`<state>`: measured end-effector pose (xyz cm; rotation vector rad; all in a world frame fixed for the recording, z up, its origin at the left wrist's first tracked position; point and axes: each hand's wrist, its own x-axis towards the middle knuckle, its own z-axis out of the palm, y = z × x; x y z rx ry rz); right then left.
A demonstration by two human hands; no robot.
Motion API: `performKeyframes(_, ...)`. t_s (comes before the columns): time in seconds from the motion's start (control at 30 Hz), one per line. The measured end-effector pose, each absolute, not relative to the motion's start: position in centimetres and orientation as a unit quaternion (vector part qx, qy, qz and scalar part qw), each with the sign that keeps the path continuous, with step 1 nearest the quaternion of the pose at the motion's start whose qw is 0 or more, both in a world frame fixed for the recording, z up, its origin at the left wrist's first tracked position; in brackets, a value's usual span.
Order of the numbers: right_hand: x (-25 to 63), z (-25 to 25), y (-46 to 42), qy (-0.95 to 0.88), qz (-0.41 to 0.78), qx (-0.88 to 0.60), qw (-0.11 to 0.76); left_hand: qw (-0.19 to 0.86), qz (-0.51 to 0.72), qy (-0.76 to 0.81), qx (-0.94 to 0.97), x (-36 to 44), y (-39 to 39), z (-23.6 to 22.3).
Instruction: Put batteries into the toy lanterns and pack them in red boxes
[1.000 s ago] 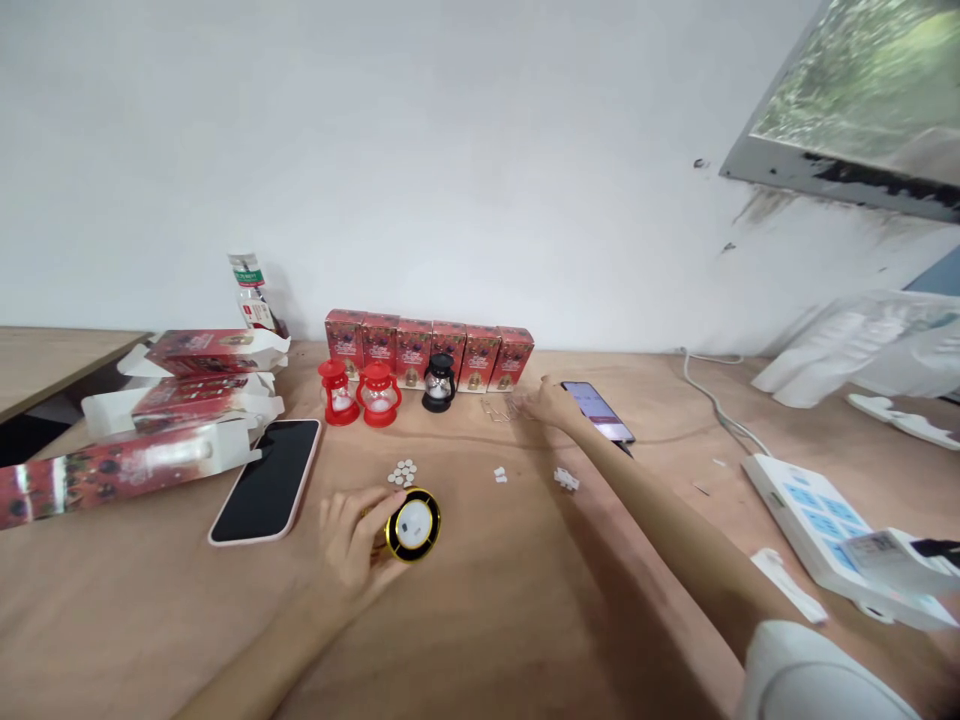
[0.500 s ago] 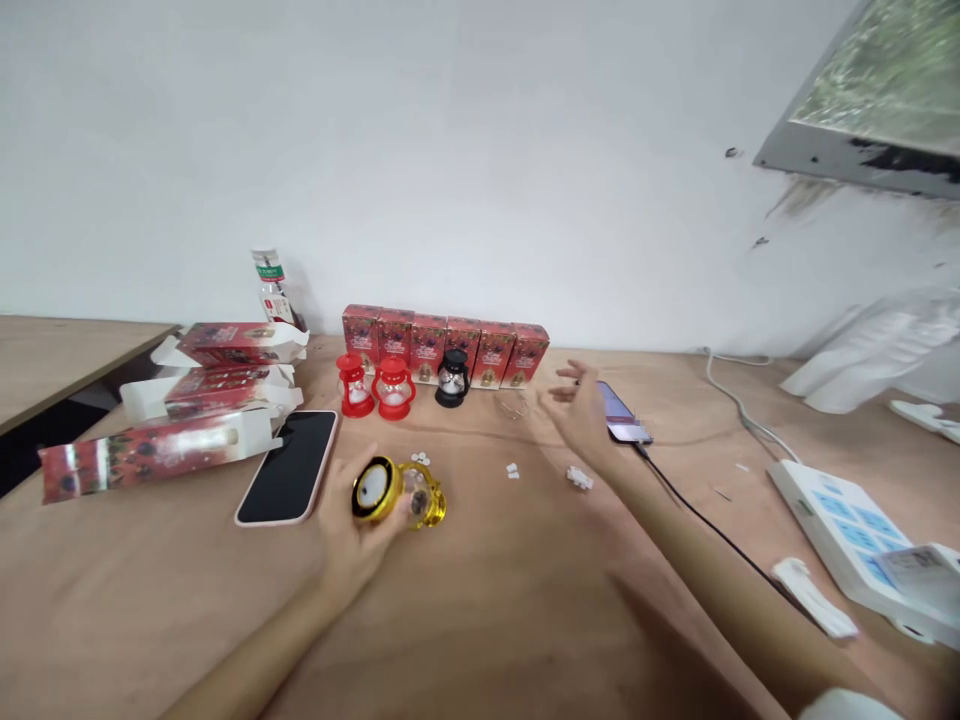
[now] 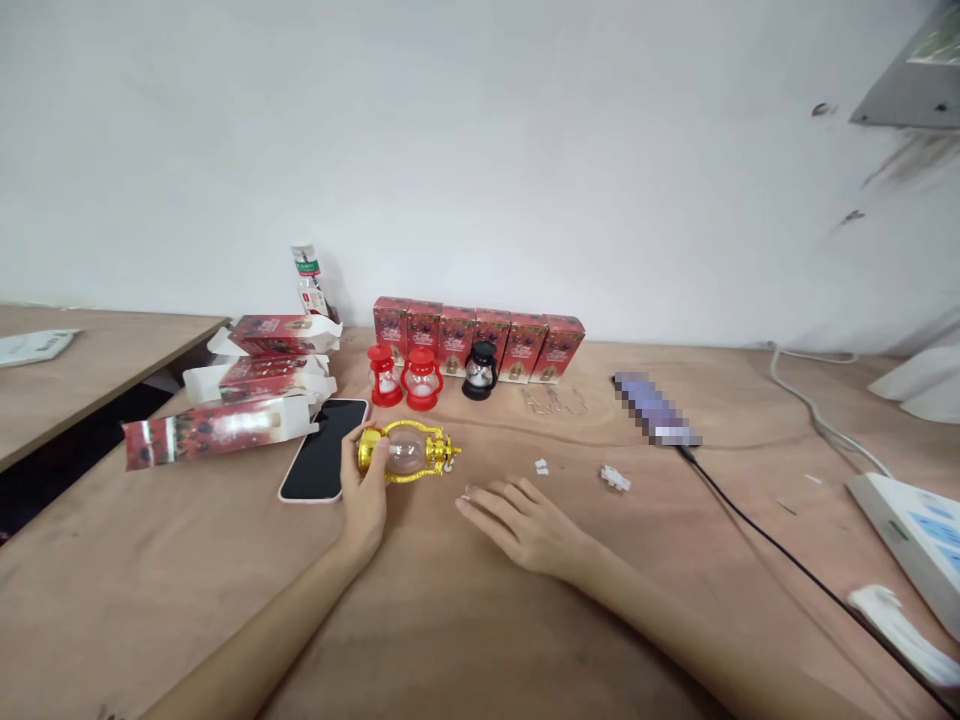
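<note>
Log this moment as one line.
left hand: holds gold lantern sideways | right hand: near it, grip unclear | black lantern: before red boxes

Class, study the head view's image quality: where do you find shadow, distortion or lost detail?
Head view: a soft shadow on the wall beside the bottle; coarse pixel blocks over the charging phone. Head view, right edge: the white power strip seems stretched. Head view, centre: small print on the red boxes is unreadable.
</note>
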<state>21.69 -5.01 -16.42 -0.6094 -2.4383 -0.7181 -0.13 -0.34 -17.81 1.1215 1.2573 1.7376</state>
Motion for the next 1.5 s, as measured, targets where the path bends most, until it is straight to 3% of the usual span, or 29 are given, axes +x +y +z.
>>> performKeyframes(0.13,22.2,-16.9,-6.2,-0.912,-0.208,-0.202,0.289,0.368,0.664,0.487,0.431,0.0,-0.4,-17.8)
performKeyframes(0.33,22.3,-17.4,-5.8,-0.873,-0.072,-0.404,0.264,0.366,0.641,0.502,0.451,0.1,-0.5,-17.4)
performKeyframes(0.47,22.2,-17.6,-4.2,-0.863,-0.003,-0.434,0.259,0.367,0.628,0.508,0.461,0.3,-0.8,-17.0)
performKeyframes(0.57,22.1,-17.8,-3.5,-0.838,0.031,-0.447,0.311,0.364,0.623,0.513,0.464,0.3,-0.8,-16.8)
performKeyframes(0.67,21.9,-18.0,-3.6,-0.789,0.057,-0.448,0.417,0.375,0.616,0.514,0.466,0.5,-0.9,-16.8)
performKeyframes(0.8,21.2,-17.9,-4.2,-0.767,0.070,-0.416,0.483,0.407,0.600,0.508,0.466,0.9,-1.2,-17.2)
performKeyframes(1.5,20.7,-18.2,-4.5,-0.788,0.029,-0.411,0.457,0.467,0.579,0.499,0.445,1.5,-1.7,-17.3)
